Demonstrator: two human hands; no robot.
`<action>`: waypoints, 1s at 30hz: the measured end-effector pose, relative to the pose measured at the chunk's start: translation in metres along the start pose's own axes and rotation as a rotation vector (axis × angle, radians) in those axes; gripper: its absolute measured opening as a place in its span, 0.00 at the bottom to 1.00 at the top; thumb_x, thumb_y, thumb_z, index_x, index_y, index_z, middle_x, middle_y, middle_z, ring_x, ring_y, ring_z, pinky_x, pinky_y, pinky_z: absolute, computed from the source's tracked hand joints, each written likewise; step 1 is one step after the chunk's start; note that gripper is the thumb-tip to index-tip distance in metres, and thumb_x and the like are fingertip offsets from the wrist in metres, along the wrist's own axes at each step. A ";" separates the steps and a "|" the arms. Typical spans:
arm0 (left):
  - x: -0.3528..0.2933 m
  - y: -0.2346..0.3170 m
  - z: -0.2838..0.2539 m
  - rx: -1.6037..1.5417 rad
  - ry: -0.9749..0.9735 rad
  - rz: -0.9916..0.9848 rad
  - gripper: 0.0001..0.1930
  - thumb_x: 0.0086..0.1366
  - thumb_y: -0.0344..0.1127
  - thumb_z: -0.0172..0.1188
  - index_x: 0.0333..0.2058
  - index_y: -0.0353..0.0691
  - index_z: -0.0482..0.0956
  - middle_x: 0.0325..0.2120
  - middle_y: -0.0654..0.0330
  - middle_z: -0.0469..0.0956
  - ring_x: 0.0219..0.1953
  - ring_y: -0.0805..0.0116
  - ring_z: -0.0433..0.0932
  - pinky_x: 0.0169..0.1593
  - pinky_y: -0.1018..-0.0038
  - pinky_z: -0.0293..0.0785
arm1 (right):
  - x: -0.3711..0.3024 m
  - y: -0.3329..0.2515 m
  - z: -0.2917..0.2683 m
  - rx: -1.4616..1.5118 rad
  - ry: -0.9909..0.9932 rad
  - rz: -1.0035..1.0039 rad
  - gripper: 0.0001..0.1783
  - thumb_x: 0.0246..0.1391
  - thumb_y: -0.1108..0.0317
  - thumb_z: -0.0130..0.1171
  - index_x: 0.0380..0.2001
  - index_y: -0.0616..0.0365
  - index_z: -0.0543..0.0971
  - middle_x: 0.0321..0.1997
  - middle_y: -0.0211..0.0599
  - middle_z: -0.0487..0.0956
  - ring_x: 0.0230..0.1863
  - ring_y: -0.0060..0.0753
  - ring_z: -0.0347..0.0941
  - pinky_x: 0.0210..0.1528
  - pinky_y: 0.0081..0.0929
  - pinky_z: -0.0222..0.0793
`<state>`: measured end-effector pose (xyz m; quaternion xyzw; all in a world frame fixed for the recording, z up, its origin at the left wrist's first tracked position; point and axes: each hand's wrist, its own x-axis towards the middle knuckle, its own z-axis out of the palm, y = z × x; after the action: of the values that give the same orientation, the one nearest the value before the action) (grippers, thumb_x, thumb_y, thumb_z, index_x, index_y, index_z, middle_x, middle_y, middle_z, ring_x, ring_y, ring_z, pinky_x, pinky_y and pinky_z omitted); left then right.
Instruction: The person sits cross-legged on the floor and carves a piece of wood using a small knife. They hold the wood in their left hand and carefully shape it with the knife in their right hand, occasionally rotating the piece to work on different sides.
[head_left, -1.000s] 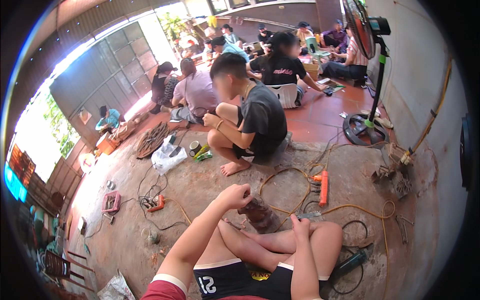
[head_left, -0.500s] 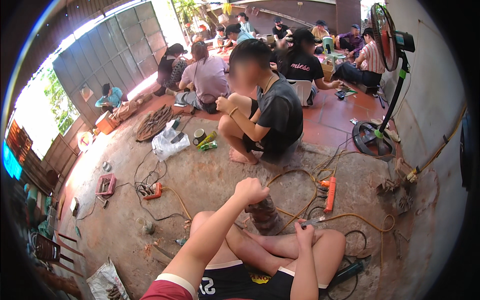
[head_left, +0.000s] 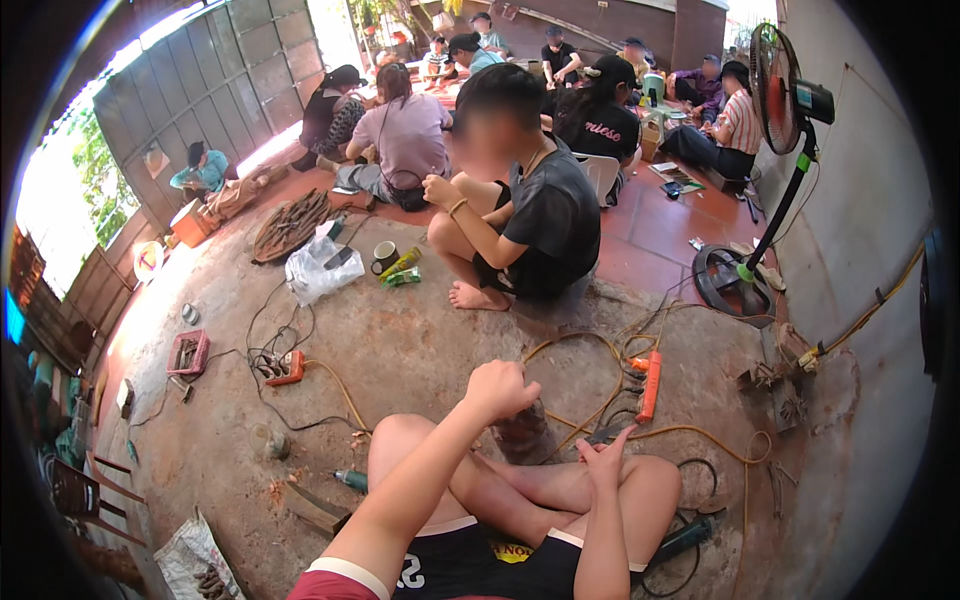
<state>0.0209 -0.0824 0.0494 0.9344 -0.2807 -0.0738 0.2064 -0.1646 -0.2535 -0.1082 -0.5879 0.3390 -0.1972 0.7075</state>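
My left hand (head_left: 503, 390) is closed in a fist above a dark brown stump-like block (head_left: 522, 437) that stands between my crossed legs. Whatever those fingers hold, if anything, is hidden behind the knuckles. To the right of the block, close to my right knee, my right hand (head_left: 604, 460) grips a flat grey metal blade-like piece (head_left: 603, 435). One finger of that hand points up and outward along the piece.
An orange power strip (head_left: 650, 388) with cords lies ahead on the right. Another orange strip (head_left: 287, 368), a pink basket (head_left: 187, 353) and a glass jar (head_left: 268, 441) are to the left. A person (head_left: 530, 190) squats ahead; a fan (head_left: 775, 170) stands at the right wall. A green-bodied tool (head_left: 690, 538) lies beside my right knee.
The view has shifted slightly. The flat metal piece in my right hand has turned, and one finger now stretches out along it. My left fist stays near the block's top.
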 end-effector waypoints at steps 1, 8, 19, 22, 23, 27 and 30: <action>0.000 0.000 0.000 0.000 -0.004 -0.005 0.17 0.54 0.49 0.58 0.23 0.41 0.83 0.24 0.46 0.82 0.32 0.45 0.82 0.41 0.56 0.79 | -0.002 -0.001 -0.001 0.013 0.001 -0.003 0.70 0.49 0.83 0.67 0.73 0.48 0.21 0.21 0.33 0.75 0.19 0.24 0.69 0.22 0.22 0.68; 0.003 -0.001 -0.005 -0.008 -0.041 0.004 0.17 0.54 0.47 0.57 0.27 0.38 0.84 0.27 0.44 0.83 0.33 0.43 0.83 0.42 0.54 0.79 | 0.004 -0.002 -0.006 0.183 -0.112 -0.017 0.55 0.51 0.81 0.67 0.74 0.60 0.43 0.24 0.31 0.77 0.21 0.21 0.71 0.25 0.20 0.70; -0.051 0.029 0.006 0.028 -0.026 0.121 0.11 0.51 0.40 0.56 0.28 0.40 0.80 0.24 0.46 0.81 0.32 0.44 0.81 0.39 0.52 0.78 | 0.006 -0.009 -0.007 0.575 -0.073 0.032 0.18 0.61 0.70 0.64 0.52 0.62 0.76 0.35 0.38 0.85 0.27 0.24 0.78 0.28 0.18 0.72; -0.072 0.035 0.013 0.019 0.031 0.179 0.10 0.50 0.40 0.57 0.27 0.40 0.77 0.23 0.47 0.81 0.30 0.45 0.81 0.37 0.53 0.77 | 0.016 -0.005 -0.024 0.541 0.085 0.136 0.17 0.66 0.60 0.60 0.52 0.58 0.77 0.22 0.28 0.78 0.17 0.18 0.68 0.19 0.16 0.60; -0.084 0.034 0.017 0.031 0.056 0.202 0.10 0.49 0.39 0.58 0.27 0.40 0.76 0.23 0.48 0.80 0.29 0.45 0.81 0.37 0.54 0.76 | 0.013 -0.008 -0.027 0.580 0.132 0.190 0.19 0.67 0.55 0.57 0.52 0.57 0.77 0.15 0.24 0.72 0.13 0.16 0.62 0.16 0.16 0.53; -0.130 0.033 0.036 0.024 0.095 0.292 0.10 0.45 0.38 0.61 0.25 0.40 0.73 0.21 0.52 0.77 0.26 0.49 0.78 0.35 0.59 0.72 | 0.004 -0.014 -0.027 0.575 0.051 0.179 0.26 0.71 0.49 0.49 0.55 0.62 0.76 0.10 0.20 0.61 0.11 0.14 0.52 0.13 0.19 0.43; -0.166 0.041 0.046 0.056 0.107 0.356 0.11 0.42 0.37 0.62 0.23 0.42 0.70 0.18 0.57 0.71 0.22 0.55 0.74 0.32 0.63 0.67 | 0.003 -0.009 -0.017 0.494 0.013 0.175 0.22 0.71 0.51 0.50 0.46 0.61 0.79 0.13 0.20 0.64 0.12 0.13 0.54 0.14 0.17 0.46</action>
<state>-0.1489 -0.0369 0.0291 0.8780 -0.4320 0.0216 0.2050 -0.1736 -0.2696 -0.1015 -0.3644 0.3347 -0.2158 0.8418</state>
